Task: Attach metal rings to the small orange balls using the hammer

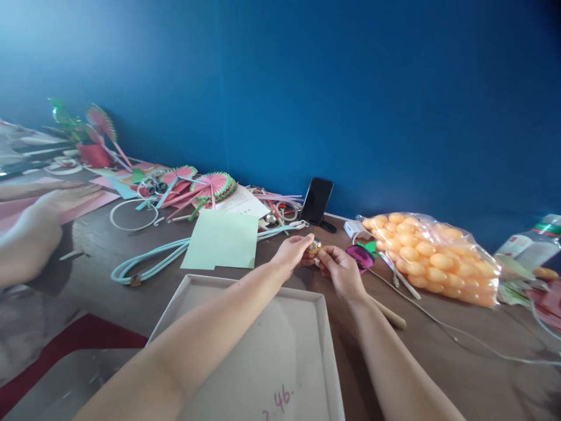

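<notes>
My left hand (291, 255) and my right hand (342, 270) meet just beyond the far edge of a shallow white box lid (325, 327). Between their pinched fingers is a small shiny round thing (314, 245), gold and silver; its kind is too small to make out. Both hands are closed on it, and the fingers partly cover it. A purple piece with green leaf shapes (361, 257) lies just right of my right hand. Under my right wrist a wooden stick (393, 316) sticks out on the brown table (442, 356).
Light green paper (222, 240) and a looped pale blue cord (151, 257) lie left of my hands. Pink paper fans (213, 186) and a phone (317, 200) are near the blue wall. A bag of orange balls (432, 257) sits right. Another person's hand (56, 202) presses pink paper.
</notes>
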Tool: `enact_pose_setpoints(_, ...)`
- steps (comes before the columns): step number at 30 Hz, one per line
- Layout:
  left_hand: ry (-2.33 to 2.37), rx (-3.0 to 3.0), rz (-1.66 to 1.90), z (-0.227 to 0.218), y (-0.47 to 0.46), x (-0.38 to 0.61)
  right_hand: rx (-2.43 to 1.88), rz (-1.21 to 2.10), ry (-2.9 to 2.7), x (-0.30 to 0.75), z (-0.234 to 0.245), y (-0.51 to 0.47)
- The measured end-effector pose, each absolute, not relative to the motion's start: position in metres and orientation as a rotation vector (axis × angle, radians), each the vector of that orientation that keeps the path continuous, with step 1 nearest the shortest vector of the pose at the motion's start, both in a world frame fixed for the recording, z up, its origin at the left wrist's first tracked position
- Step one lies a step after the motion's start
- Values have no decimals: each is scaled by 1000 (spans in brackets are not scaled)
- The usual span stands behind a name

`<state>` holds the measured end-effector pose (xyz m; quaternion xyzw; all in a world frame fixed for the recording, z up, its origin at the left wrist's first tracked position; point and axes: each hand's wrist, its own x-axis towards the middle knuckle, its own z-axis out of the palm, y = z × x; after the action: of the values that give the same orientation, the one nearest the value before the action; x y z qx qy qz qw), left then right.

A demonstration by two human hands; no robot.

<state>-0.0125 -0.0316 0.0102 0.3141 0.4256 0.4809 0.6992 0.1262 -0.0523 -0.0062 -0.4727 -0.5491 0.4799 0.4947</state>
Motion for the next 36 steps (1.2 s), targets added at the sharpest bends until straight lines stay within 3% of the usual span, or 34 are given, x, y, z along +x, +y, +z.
enact_pose_setpoints(36,949,697,1090,11,-33,-12,-1174,1101,-1392,127,-5,-52)
